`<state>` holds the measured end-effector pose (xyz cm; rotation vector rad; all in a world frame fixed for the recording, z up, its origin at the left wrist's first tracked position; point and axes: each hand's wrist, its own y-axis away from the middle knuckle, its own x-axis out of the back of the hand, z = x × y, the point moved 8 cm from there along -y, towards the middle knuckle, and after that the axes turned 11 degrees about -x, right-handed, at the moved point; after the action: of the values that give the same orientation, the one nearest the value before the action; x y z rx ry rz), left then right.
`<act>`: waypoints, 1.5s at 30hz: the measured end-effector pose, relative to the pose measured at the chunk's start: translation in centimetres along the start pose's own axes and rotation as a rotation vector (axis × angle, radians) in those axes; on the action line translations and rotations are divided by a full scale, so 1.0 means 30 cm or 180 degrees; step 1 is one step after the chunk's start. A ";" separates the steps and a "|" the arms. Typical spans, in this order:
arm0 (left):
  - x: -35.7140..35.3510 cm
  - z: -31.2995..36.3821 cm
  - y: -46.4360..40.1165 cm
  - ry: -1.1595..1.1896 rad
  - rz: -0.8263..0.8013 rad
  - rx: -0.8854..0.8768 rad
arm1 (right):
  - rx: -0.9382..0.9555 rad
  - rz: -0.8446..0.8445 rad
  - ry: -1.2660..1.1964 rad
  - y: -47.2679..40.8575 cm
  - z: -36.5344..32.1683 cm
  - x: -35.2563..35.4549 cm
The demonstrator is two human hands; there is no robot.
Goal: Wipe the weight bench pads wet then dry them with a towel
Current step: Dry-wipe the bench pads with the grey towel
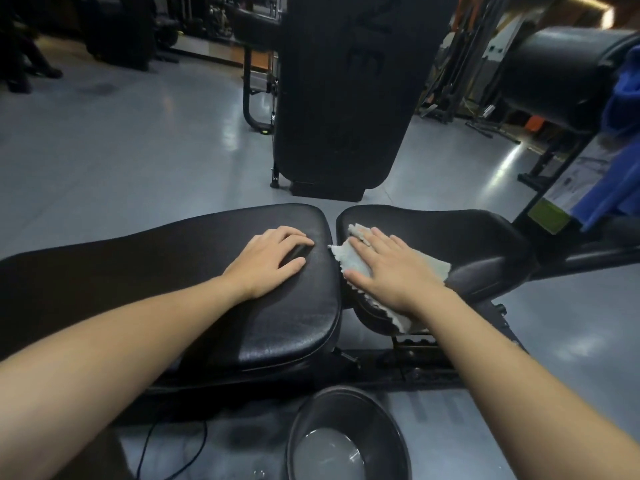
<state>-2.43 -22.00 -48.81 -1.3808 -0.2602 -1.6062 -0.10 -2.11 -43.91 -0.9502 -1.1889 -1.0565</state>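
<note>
Basin (348,434) below; right hand (391,268) flat, fingers straight, on cloth (353,259): press evenly across seat pad (450,233), left hand (270,261) flat, bracing.

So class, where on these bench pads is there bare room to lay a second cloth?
The long pad is bare left of the left hand. The seat pad is bare right of the cloth. Around the gap between the pads, with both hands, it is crowded.
</note>
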 end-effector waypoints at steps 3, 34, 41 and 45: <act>0.002 -0.001 0.000 0.0017 0.0006 0.0017 | -0.0112 0.0088 -0.0047 -0.050 -0.018 -0.002; 0.045 -0.048 0.021 0.1231 0.0625 0.0251 | 0.0411 0.0329 -0.1623 0.286 -0.367 -0.072; 0.116 -0.022 0.040 0.1418 0.0928 0.0539 | 0.0515 0.0224 -0.2001 0.245 -0.323 0.030; 0.217 0.146 0.100 0.1218 0.1305 0.0627 | -0.0023 0.0956 -0.1558 0.230 -0.130 0.107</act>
<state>3.37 -23.87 -43.04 -0.8842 0.0888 -1.4181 7.71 -4.56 -41.44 -1.3947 -1.3789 -0.6024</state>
